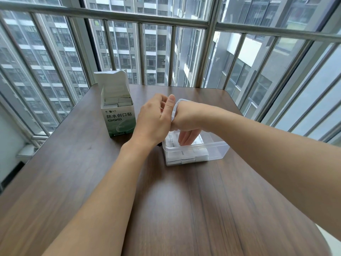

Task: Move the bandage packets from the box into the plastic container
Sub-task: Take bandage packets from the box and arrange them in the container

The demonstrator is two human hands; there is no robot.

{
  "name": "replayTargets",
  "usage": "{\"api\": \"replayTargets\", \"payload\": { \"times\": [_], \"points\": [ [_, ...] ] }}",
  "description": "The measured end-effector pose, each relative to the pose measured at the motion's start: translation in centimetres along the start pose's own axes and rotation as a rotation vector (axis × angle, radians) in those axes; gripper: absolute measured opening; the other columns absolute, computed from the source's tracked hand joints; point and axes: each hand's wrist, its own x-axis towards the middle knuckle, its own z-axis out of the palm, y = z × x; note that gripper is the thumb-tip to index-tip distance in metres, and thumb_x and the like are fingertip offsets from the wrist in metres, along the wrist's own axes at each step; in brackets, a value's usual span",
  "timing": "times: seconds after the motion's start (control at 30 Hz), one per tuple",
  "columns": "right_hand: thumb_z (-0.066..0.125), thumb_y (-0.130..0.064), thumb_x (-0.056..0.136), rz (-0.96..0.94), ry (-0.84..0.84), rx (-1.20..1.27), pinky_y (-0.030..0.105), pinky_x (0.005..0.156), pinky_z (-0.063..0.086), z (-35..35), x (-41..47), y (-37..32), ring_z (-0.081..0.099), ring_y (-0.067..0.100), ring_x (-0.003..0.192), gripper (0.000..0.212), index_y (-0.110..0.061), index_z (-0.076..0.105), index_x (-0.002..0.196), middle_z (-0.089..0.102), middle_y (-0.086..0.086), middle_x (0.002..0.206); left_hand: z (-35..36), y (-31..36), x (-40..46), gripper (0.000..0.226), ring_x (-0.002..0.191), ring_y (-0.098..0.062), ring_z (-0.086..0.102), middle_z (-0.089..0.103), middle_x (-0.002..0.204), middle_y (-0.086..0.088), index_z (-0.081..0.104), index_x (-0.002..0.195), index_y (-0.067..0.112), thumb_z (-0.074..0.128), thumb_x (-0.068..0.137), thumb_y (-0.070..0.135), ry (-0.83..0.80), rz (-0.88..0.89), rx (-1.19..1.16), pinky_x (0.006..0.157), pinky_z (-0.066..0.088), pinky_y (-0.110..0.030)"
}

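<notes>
Dark wood-grain table — right hand, fingers straight, presses white bandage packets inside clear plastic container; left hand loosely curled, holding its lid. Packets — light, slippery; pinch edges.

The box on the left is white up top fading into a soft green at the bottom, with dark lettering across the front. Packets inside it look white with grey edges. The plastic container on the right is see-through, and the packets in it are white. The table is dark brown woodgrain, streaky.
</notes>
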Motion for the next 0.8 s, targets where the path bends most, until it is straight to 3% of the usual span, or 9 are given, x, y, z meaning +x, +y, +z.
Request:
{"api": "replayTargets", "payload": {
  "times": [0.1,0.27,0.4,0.53,0.6,0.7,0.8],
  "points": [
    [0.057,-0.014,0.099,0.017,0.011,-0.038,0.043,0.071,0.065,0.0,-0.2,0.1,0.077,0.033,0.068,0.031,0.017,0.057,0.106,0.074,0.029,0.083,0.1,-0.1,0.0,0.036,0.071,-0.012,0.054,0.055,0.073,0.012,0.06,0.101,0.02,0.039,0.104,0.049,0.002,0.0,0.004,0.068,0.039,-0.031],
    [0.058,-0.011,0.098,0.019,-0.055,0.05,0.036,0.063,0.065,0.2,0.1,0.2,0.075,0.029,0.061,0.038,0.013,0.053,0.127,0.072,0.03,0.083,0.1,-0.2,0.1,0.037,0.072,-0.014,0.053,0.054,0.073,0.012,0.061,0.101,0.019,0.039,0.104,0.049,0.005,0.006,0.012,0.069,0.038,-0.031],
    [0.055,-0.009,0.1,0.036,-0.064,0.089,0.037,0.064,0.065,-0.1,-0.3,0.1,0.076,0.033,0.067,0.04,0.014,0.048,0.131,0.072,0.033,0.087,0.1,-0.1,0.1,0.037,0.073,-0.013,0.056,0.056,0.074,0.011,0.061,0.103,0.019,0.039,0.104,0.049,-0.001,0.01,0.008,0.068,0.039,-0.031],
    [0.058,-0.012,0.1,0.019,0.012,0.074,0.041,0.064,0.065,-1.9,-1.8,-0.8,0.077,0.033,0.067,0.035,0.014,0.052,0.123,0.074,0.029,0.086,-0.9,0.6,0.2,0.028,0.077,-0.004,0.058,0.061,0.083,0.01,0.059,0.101,0.022,0.043,0.105,0.044,0.057,0.018,-0.012,0.065,0.04,-0.016],
    [0.063,-0.012,0.098,-0.068,0.11,0.087,0.037,0.062,0.065,-3.2,-2.3,-1.6,0.077,0.026,0.064,0.028,0.009,0.062,0.115,0.076,0.021,0.081,-1.8,1.5,0.5,0.019,0.078,-0.001,0.059,0.063,0.084,0.011,0.06,0.098,0.022,0.049,0.103,0.036,0.133,0.046,-0.053,0.064,0.042,-0.011],
    [0.069,-0.011,0.093,-0.327,0.277,0.112,0.026,0.054,0.06,-3.7,-2.3,-3.6,0.076,0.016,0.064,0.012,-0.003,0.073,0.101,0.077,0.012,0.085,-4.2,2.7,0.9,0.009,0.076,-0.002,0.065,0.066,0.082,0.01,0.066,0.096,0.018,0.058,0.096,0.023,0.28,0.119,-0.077,0.064,0.05,-0.013],
    [0.067,-0.003,0.093,-0.561,0.332,0.169,0.017,0.05,0.053,-2.6,-1.8,-5.8,0.072,0.01,0.066,0.016,-0.012,0.075,0.102,0.074,0.0,0.099,-7.5,1.5,0.8,0.012,0.071,0.0,0.063,0.066,0.08,0.008,0.066,0.093,0.017,0.058,0.086,0.011,0.554,0.072,-0.099,0.064,0.051,-0.016]
  ]
}}
